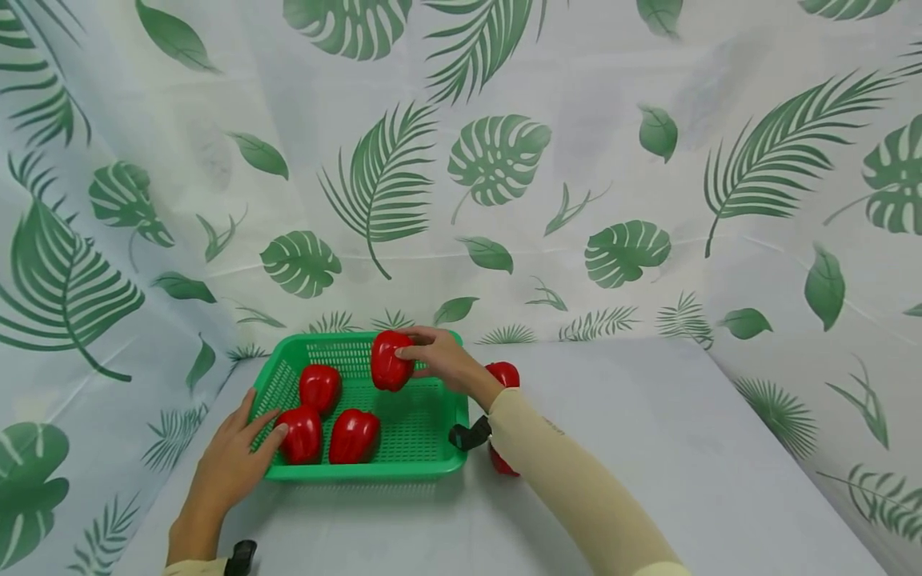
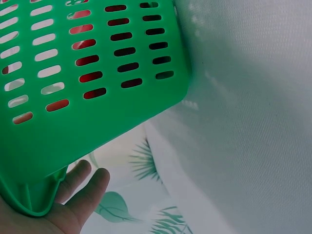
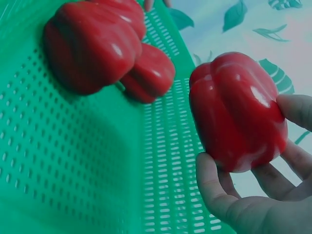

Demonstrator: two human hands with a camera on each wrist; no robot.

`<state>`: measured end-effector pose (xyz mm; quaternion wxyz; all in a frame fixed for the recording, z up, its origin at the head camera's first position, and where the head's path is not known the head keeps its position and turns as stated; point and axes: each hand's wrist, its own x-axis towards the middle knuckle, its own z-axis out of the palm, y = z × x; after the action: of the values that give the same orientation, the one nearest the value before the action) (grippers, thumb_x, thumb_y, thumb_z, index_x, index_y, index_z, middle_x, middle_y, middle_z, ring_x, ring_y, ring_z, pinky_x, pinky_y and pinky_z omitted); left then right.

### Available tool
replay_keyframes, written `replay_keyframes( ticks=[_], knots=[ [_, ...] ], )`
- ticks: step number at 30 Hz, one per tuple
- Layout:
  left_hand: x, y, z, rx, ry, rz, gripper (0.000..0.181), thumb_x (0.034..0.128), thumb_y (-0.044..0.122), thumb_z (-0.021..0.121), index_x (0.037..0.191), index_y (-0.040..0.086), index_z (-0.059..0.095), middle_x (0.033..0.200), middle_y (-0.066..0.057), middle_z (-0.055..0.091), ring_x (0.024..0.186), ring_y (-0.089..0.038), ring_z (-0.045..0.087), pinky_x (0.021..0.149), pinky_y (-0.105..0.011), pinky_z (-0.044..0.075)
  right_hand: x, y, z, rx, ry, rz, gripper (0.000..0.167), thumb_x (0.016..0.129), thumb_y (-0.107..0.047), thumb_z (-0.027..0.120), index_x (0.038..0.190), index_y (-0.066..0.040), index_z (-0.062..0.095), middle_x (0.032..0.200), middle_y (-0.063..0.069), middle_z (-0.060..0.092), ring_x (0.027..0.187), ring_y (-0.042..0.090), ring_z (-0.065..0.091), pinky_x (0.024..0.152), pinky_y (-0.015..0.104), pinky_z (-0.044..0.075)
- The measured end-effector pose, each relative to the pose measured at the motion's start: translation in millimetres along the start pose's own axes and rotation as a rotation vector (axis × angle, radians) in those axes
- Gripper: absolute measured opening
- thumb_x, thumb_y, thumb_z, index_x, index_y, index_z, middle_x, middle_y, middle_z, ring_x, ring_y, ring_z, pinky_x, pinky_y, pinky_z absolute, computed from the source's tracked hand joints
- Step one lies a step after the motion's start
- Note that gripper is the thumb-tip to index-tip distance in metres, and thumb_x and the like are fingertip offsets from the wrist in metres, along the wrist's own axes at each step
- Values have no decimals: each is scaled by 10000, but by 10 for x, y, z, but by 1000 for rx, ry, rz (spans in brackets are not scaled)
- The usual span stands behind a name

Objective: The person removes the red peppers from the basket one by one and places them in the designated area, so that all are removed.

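Note:
A red bell pepper point(image 1: 389, 362) is held up by my right hand point(image 1: 442, 356) above the back of the green basket point(image 1: 360, 470). The right wrist view shows that bell pepper point(image 3: 239, 112) between the thumb and fingers. My left hand point(image 1: 234, 456) holds the basket's left rim, thumb over the inside edge. Its extended fingers point(image 2: 90, 195) show past the rim in the left wrist view. Inside the basket, three more red bell peppers lie toward the left: one at the back point(image 1: 320, 388), one by my left thumb point(image 1: 301, 436) and one beside it point(image 1: 354, 437).
Right of the basket, a red bell pepper point(image 1: 504, 374) lies on the white table point(image 1: 648, 448), partly behind my right forearm. Another red piece point(image 1: 502, 464) shows nearer, mostly hidden by the sleeve. A leaf-patterned cloth point(image 1: 504, 240) hangs behind and at both sides.

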<state>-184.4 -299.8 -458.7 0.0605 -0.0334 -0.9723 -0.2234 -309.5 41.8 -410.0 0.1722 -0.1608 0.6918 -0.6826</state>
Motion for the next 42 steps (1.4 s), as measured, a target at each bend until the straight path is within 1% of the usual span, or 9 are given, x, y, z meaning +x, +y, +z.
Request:
replay_keyframes(
  ticks=[4, 8, 14, 19, 24, 28, 30, 35, 42],
  knots=[
    [4, -4, 8, 3, -4, 4, 654, 1121, 479, 495, 1485, -57, 582, 1707, -340, 192, 1469, -610, 279, 1086, -837, 299, -62, -24, -89, 1, -12, -6, 543, 1003, -150, 711, 1517, -37, 577, 1449, 163, 615, 1292, 360, 610, 972, 524, 599],
    [7, -8, 7, 12, -10, 4, 660, 1122, 489, 490, 1488, -52, 580, 1708, -342, 188, 1469, -614, 277, 1088, -837, 295, -111, -47, -182, -2, -4, -5, 540, 1013, -156, 703, 1525, -43, 575, 1455, 165, 614, 1289, 361, 610, 957, 490, 610],
    [2, -3, -7, 19, -2, 11, 657, 1124, 484, 489, 1484, -59, 580, 1702, -351, 191, 1465, -620, 278, 1089, -838, 290, -171, -96, -331, -11, 12, -8, 521, 1028, -169, 685, 1526, -53, 583, 1457, 153, 617, 1287, 355, 612, 1000, 536, 583],
    [0, -2, -7, 13, 6, 11, 651, 1122, 475, 491, 1487, -59, 575, 1698, -354, 196, 1461, -623, 282, 1085, -841, 292, -236, -134, -473, -27, 28, -30, 534, 1043, -175, 670, 1551, -56, 556, 1485, 160, 597, 1302, 361, 606, 1003, 527, 582],
    [5, -1, -1, 13, 2, 9, 653, 1122, 473, 494, 1484, -64, 574, 1696, -357, 197, 1457, -628, 284, 1085, -840, 293, -337, -158, -629, -39, 31, -40, 533, 1058, -180, 652, 1565, -61, 540, 1493, 157, 592, 1300, 356, 596, 1014, 516, 579],
    [7, -6, 2, 19, -5, 5, 661, 1125, 481, 488, 1487, -66, 569, 1701, -354, 186, 1458, -628, 278, 1084, -843, 289, -413, -127, -767, -28, 32, -40, 539, 1056, -175, 651, 1572, -66, 536, 1493, 167, 593, 1296, 371, 596, 1033, 536, 564],
    [3, -5, 3, 20, -8, 2, 664, 1125, 485, 487, 1488, -64, 569, 1702, -353, 183, 1459, -629, 274, 1082, -844, 291, -453, -101, -837, -18, 38, -35, 553, 1050, -165, 657, 1578, -63, 525, 1507, 175, 578, 1315, 379, 584, 1050, 567, 545],
    [-9, -1, 3, 20, -15, -8, 671, 1124, 490, 482, 1491, -65, 566, 1700, -356, 181, 1458, -628, 273, 1079, -845, 296, -559, -26, -1016, -34, 74, -21, 573, 1042, -161, 672, 1583, -62, 511, 1529, 189, 547, 1349, 393, 563, 1069, 618, 512],
    [9, 1, -5, 17, -21, -9, 680, 1127, 495, 472, 1499, -68, 556, 1703, -355, 173, 1458, -632, 268, 1082, -848, 286, -701, 22, -1265, -57, 121, -19, 551, 1067, -181, 638, 1584, -49, 499, 1540, 213, 530, 1317, 391, 584, 1045, 571, 545]
  ],
)
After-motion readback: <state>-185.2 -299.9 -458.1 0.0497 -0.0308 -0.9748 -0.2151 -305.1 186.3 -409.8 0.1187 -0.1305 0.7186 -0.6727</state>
